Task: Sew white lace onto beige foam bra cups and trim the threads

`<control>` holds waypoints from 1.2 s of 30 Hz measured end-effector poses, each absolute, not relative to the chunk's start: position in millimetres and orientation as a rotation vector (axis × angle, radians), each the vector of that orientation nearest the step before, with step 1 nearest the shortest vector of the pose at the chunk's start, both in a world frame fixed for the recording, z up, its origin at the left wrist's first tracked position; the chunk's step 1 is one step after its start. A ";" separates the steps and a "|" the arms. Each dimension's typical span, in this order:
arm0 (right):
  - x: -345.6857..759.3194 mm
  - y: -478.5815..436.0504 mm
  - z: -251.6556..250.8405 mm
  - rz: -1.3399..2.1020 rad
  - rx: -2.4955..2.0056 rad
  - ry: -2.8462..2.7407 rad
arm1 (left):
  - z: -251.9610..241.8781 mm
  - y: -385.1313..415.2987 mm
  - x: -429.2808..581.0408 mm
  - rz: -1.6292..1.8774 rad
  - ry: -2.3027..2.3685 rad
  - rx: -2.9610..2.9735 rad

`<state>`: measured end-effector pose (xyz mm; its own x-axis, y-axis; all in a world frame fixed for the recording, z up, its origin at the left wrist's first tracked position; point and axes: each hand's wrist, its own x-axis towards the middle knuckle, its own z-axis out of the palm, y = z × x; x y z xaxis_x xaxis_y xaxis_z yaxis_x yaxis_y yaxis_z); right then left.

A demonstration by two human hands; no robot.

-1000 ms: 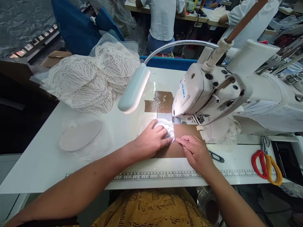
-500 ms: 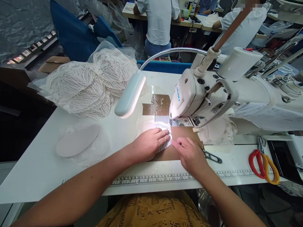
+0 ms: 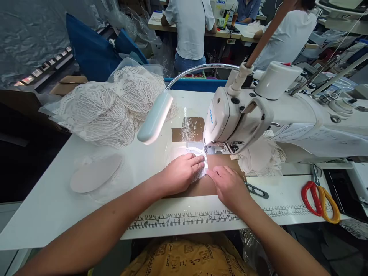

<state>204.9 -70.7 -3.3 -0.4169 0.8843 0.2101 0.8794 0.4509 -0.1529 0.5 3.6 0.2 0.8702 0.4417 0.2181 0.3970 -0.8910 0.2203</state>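
White lace fabric (image 3: pixel 200 174) lies beneath the needle area of a white sewing machine (image 3: pixel 222 115), lit by a lamp (image 3: pixel 155 117). My left hand (image 3: pixel 181 172) rests flat on this lace, its fingers extended toward the needle. Just right of it, my right hand (image 3: pixel 228 184) pinches the lace's near right edge between thumb and forefinger. Brown tape (image 3: pixel 224 163) covers the table surface under and beside my hands. The part of the lace under my left palm is hidden.
Lace pieces (image 3: pixel 100 107) are piled at the back left, with an oval pad (image 3: pixel 96 173) nearer. Scissors (image 3: pixel 320 195) and a dark clip-like tool (image 3: pixel 257 190) lie right. More lace (image 3: pixel 260 157) sits behind the needle area. People work beyond the table (image 3: pixel 43 207).
The camera view has shifted slightly, moving the machine left and down in the picture. Both hands keep nearly the same places on the lace.
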 end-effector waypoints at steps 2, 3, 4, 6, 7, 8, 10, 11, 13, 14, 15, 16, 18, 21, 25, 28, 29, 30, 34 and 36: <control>204.7 -65.4 0.7 0.050 -1.562 -2.487 | -0.2 10.7 0.2 0.364 0.622 2.894; 204.5 -62.0 3.2 0.067 -1.588 -2.512 | -0.4 14.7 0.2 0.342 0.605 2.906; 204.2 -58.3 5.8 0.088 -1.615 -2.539 | -0.5 18.9 0.4 0.319 0.590 2.917; 203.1 -50.6 10.7 0.124 -1.676 -2.575 | -0.3 27.0 1.0 0.279 0.577 2.935; 202.4 -47.1 12.6 0.139 -1.705 -2.585 | 0.1 30.9 1.4 0.262 0.575 2.942; 201.6 -44.0 13.9 0.151 -1.728 -2.591 | 0.6 34.3 1.6 0.250 0.574 2.948; 200.2 -39.6 14.5 0.162 -1.763 -2.591 | 1.6 39.7 1.6 0.235 0.575 2.957; 199.7 -38.4 13.9 0.158 -1.773 -2.590 | 1.9 41.4 1.3 0.240 0.572 2.961; 199.4 -37.3 11.6 0.128 -1.776 -2.588 | 2.2 42.7 0.3 0.284 0.558 2.959; 199.6 -37.3 10.0 0.104 -1.771 -2.585 | 2.2 42.6 -0.3 0.318 0.545 2.952; 200.0 -37.5 8.5 0.078 -1.762 -2.581 | 1.9 42.2 -0.9 0.354 0.525 2.941; 200.5 -37.7 7.0 0.055 -1.753 -2.577 | 1.6 41.8 -1.4 0.386 0.502 2.929; 201.4 -37.9 4.7 0.024 -1.737 -2.571 | 0.9 41.8 -2.1 0.419 0.467 2.912; 201.2 -36.6 3.3 0.000 -1.749 -2.551 | 0.2 45.4 -2.2 0.407 0.454 2.919; 198.6 -33.0 3.9 -0.038 -1.814 -2.479 | 0.9 53.1 -0.6 0.419 0.478 2.934; 198.8 -31.4 2.7 -0.027 -1.814 -2.451 | 1.1 57.2 1.0 0.423 0.512 2.946; 199.6 -31.5 1.6 -0.012 -1.806 -2.444 | 0.8 58.1 1.4 0.419 0.535 2.949; 200.7 -31.8 0.0 0.007 -1.799 -2.431 | 0.3 58.8 1.8 0.409 0.561 2.951; 205.3 -34.2 -6.8 0.074 -1.788 -2.365 | -2.8 60.5 2.5 0.370 0.635 2.946; 206.2 -34.9 -8.4 0.080 -1.783 -2.346 | -3.8 61.0 2.5 0.378 0.645 2.939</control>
<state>206.2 -34.9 -8.4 -0.2563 0.9590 0.1210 0.9486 0.2736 -0.1592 2.5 61.0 -3.8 0.8789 0.4246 0.2175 0.3974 -0.9039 0.1585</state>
